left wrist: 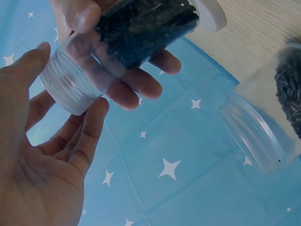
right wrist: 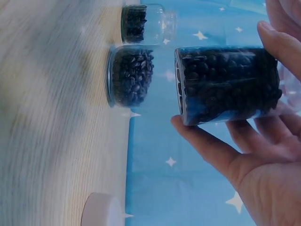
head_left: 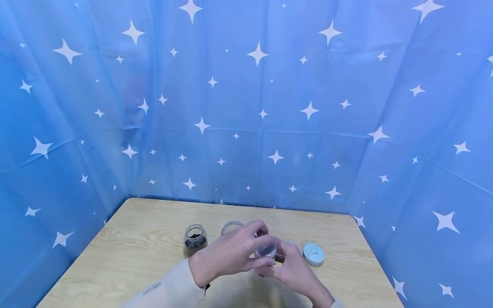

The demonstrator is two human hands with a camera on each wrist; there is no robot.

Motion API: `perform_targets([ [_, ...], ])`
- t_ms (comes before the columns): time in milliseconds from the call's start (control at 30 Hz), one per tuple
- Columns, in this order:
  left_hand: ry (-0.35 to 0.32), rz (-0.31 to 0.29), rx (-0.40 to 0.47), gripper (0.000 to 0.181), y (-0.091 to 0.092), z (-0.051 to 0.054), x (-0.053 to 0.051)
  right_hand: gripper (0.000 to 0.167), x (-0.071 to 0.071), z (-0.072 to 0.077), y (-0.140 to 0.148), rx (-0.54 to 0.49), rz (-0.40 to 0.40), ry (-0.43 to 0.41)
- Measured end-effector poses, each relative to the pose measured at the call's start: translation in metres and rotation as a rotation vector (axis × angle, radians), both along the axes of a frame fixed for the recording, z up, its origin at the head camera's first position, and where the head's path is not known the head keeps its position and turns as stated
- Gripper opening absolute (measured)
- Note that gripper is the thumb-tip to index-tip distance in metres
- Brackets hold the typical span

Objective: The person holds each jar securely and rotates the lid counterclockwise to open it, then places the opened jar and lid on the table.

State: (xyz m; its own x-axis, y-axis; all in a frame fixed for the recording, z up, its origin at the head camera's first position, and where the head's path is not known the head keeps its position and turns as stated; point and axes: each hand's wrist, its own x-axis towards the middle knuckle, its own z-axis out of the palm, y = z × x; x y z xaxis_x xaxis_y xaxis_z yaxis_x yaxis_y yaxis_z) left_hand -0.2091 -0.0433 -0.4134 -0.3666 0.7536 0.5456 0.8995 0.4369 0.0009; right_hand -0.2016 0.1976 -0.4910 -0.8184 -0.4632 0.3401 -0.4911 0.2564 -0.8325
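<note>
Both hands hold a clear jar (head_left: 265, 250) of dark beans above the table. In the left wrist view, my left hand (left wrist: 51, 160) grips the jar's bare threaded neck between thumb and fingertips. The right hand (head_left: 294, 267) holds the jar's body, and the right wrist view shows its fingers (right wrist: 207, 146) along the jar (right wrist: 228, 87). Beans fill most of the jar, and no lid is on its mouth. A light blue lid (head_left: 313, 254) lies on the table to the right of my right hand.
An uncapped jar of dark beans (head_left: 195, 241) stands left of the hands on the wooden table (head_left: 135, 239). Another open jar (head_left: 231, 225) is partly hidden behind my left hand; the right wrist view shows beans in it (right wrist: 134, 77). A blue star-patterned curtain (head_left: 239, 107) surrounds the table's far sides.
</note>
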Motion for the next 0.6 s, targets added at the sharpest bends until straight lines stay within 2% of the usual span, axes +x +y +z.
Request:
perform_targets([
  [300,-0.048,0.022,0.029,0.036,0.0034,0.0037,-0.0008,0.053,-0.0024,0.0075,0.0016,0.017,-0.030,-0.019],
  [433,-0.073,0.044,0.027,0.037,0.0041,0.0060,0.0000,0.053,-0.0039,0.0095,0.0017,0.007,-0.028,-0.054],
  [600,-0.076,0.060,0.022,0.039,0.0052,0.0072,-0.0002,0.053,-0.0054,0.0094,0.0024,0.005,-0.027,-0.060],
])
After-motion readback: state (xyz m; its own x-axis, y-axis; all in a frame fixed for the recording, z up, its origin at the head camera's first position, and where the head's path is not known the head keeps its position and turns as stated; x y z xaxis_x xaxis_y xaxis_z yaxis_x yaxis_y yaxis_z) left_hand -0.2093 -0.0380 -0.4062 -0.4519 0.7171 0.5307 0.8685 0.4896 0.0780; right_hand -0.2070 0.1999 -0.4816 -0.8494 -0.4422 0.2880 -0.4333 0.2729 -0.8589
